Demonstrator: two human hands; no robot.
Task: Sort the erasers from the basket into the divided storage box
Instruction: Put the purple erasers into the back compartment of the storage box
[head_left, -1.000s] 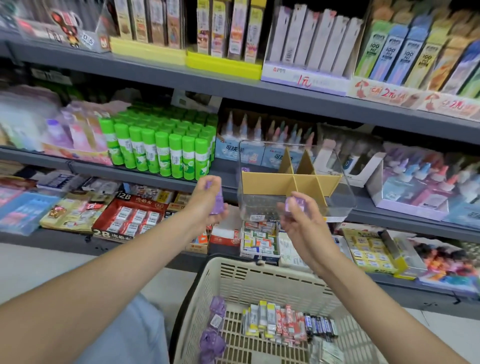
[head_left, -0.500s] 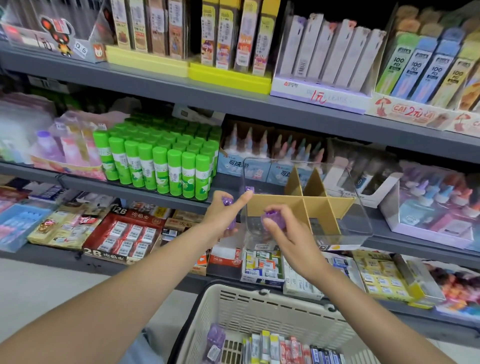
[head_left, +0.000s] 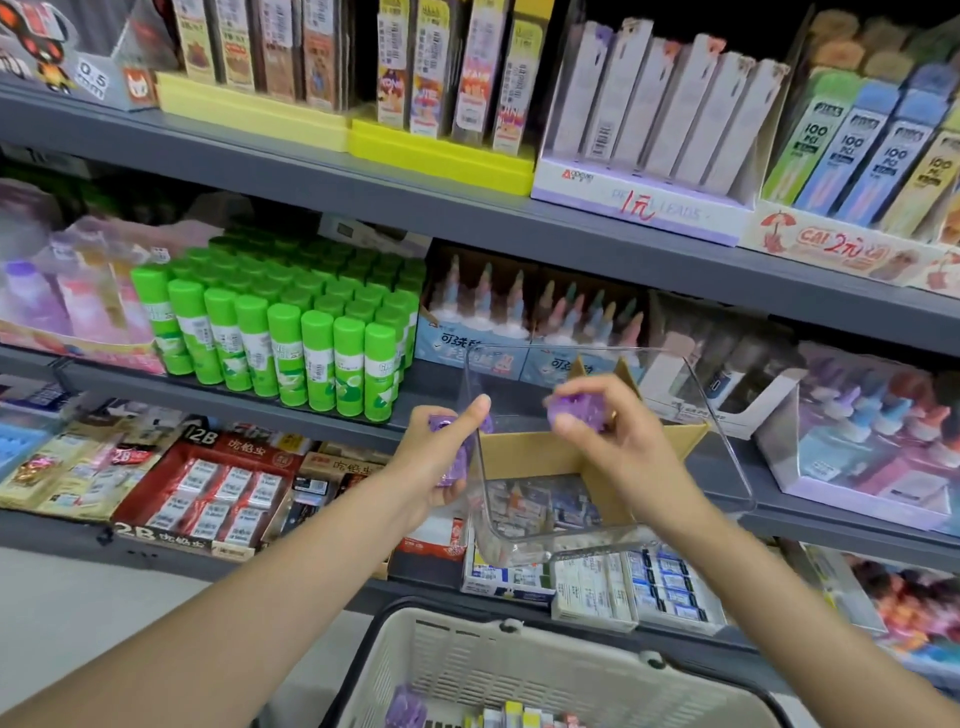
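Note:
A clear plastic storage box with tan cardboard dividers sits on the edge of the middle shelf. My left hand grips purple erasers just outside the box's left wall. My right hand pinches a purple eraser above the box's front left compartment. The cream basket is at the bottom, holding purple erasers and a row of wrapped erasers.
Grey shelves hold green glue sticks, glue bottles, boxed 2B erasers and lead refill packs. Small eraser boxes lie on the lower shelf under the storage box.
My right hand has risen from in front of the box to above its front left compartment with its eraser. My left hand stays at the box's left wall. The view has tilted up.

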